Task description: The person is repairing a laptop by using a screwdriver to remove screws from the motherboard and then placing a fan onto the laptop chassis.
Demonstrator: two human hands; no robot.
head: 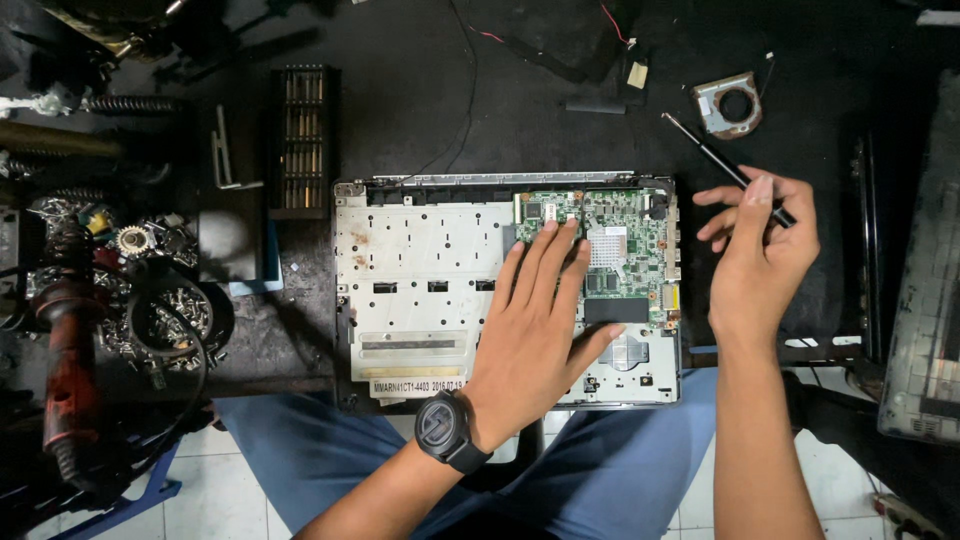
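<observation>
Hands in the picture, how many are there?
2. The left hand lies flat on the opened laptop; the right hand, beside the laptop, holds a black screwdriver.

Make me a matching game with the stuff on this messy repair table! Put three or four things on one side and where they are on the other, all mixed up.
Things:
1. screwdriver
2. green circuit board
3. screwdriver bit rack
4. wristwatch

Places:
A. on the left wrist
B. held in the right hand
C. under the fingertips of the left hand, inside the opened laptop
D. on the dark bench, left of the laptop's top corner

Pairs: 1-B, 2-C, 3-D, 4-A
</observation>
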